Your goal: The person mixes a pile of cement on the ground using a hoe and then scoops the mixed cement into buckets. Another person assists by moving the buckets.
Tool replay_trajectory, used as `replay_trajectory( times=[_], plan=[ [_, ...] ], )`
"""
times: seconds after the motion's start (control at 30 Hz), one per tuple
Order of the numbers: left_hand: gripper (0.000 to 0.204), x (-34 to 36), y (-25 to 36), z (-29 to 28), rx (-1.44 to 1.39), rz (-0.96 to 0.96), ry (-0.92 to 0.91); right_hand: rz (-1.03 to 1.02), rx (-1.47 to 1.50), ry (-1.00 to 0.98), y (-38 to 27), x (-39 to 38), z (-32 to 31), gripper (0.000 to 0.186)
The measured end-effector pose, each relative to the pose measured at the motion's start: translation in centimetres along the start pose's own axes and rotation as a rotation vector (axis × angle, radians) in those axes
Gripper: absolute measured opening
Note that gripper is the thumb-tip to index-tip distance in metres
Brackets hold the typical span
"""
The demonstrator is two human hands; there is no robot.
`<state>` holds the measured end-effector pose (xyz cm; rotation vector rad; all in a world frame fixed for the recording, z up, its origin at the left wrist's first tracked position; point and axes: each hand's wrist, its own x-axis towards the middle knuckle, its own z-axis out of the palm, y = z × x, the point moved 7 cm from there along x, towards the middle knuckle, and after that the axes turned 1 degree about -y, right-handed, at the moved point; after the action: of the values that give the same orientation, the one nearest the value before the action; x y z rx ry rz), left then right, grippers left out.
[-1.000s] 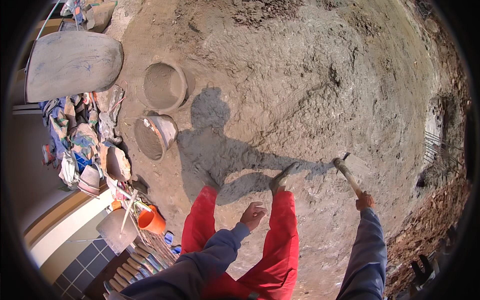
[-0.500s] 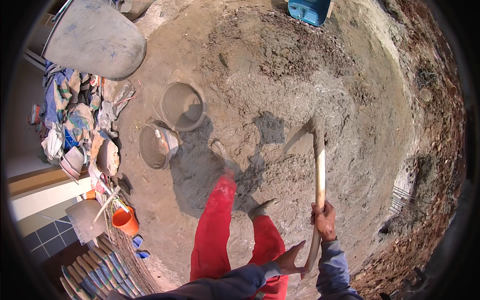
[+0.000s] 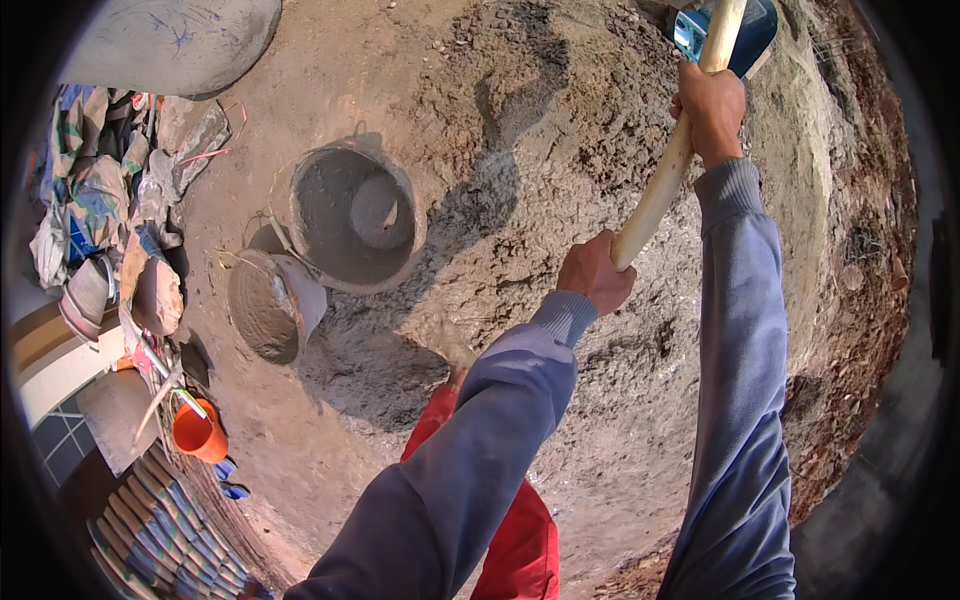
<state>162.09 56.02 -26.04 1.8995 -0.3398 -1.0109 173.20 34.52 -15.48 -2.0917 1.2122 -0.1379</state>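
Both my hands grip the pale wooden handle (image 3: 658, 200) of a hoe, which slants up to the top right. My left hand (image 3: 598, 274) is wrapped round its lower end. Farther up, my right hand (image 3: 714, 112) is closed round the handle. The hoe's head is beyond the upper edge, out of view. Below the handle spreads a bed of wet grey mortar (image 3: 560, 300), with rougher, browner mix at its far side. The shadow of my raised arms and the tool falls across it.
Two mortar-smeared buckets stand left of the mortar: a round one (image 3: 302, 215) and a tilted one (image 3: 312, 300). A blue container (image 3: 757, 38) lies at the far right. Sacks (image 3: 100, 200), an orange bucket (image 3: 200, 432) and stacked bundles (image 3: 170, 530) line the left. Rubble (image 3: 860, 330) edges the right.
The hoe has swung up and away, its head leaving the view. My right hand has risen far up with the handle, and my left hand, open before, is now closed round its lower end.
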Motion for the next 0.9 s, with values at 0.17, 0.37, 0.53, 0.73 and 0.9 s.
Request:
replay_trajectory(
  times=[0.17,0.37,0.53,0.73,0.9],
  plan=[
    [0.035,-11.2,-14.8,5.6,-0.279,-0.387,-0.112,0.249,-0.297,-0.235,15.9,-6.8,19.0,0.041],
    [0.036,-8.4,-8.0,3.4,-0.137,-0.473,-0.058,0.433,-0.183,-0.372,13.9,-3.0,19.2,0.027],
    [0.036,-7.9,-7.5,4.0,-0.161,-0.467,-0.035,0.391,-0.356,-0.318,13.1,0.4,18.7,0.033],
    [0.037,-8.5,-8.6,3.1,-0.184,-0.475,0.002,0.482,-0.064,-0.415,13.2,-1.0,20.8,0.03],
    [0.032,-9.5,-9.9,8.5,-0.209,-0.431,0.007,0.059,0.043,-0.398,21.6,1.3,18.4,0.026]
  ],
)
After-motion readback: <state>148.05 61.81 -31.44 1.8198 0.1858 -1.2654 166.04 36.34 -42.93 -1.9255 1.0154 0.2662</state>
